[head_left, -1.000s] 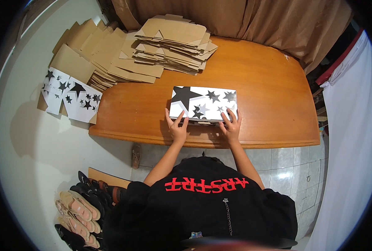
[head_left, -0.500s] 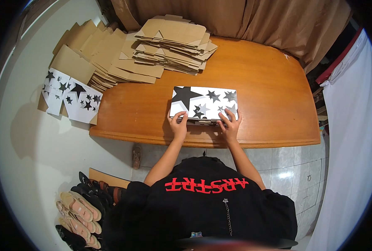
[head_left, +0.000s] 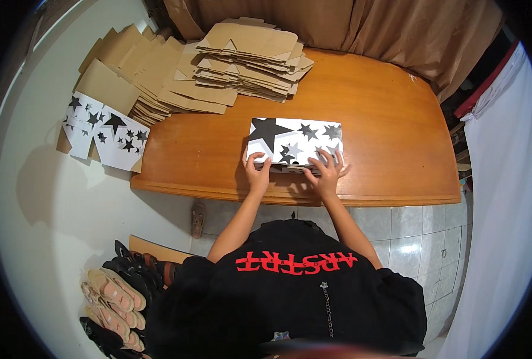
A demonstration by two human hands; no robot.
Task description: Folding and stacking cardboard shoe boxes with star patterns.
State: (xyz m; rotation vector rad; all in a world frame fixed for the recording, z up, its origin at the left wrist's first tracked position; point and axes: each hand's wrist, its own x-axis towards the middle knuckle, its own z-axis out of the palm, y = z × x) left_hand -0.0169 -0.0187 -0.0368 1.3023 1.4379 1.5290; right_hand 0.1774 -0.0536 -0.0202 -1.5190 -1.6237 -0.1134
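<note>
In front of you, a rectangular white box point(head_left: 299, 140) is lying near your edge of the table point(head_left: 391, 149), its long side facing you; black and grey stars are patterning its lowered top, the largest sitting left.

A brown curtain point(head_left: 415, 36) hangs beyond the wooden surface point(head_left: 391, 137); a pale wall point(head_left: 50, 227) stands left, a white drape point(head_left: 499, 191) right, shiny grey floor tiles point(head_left: 406, 236) near.
</note>
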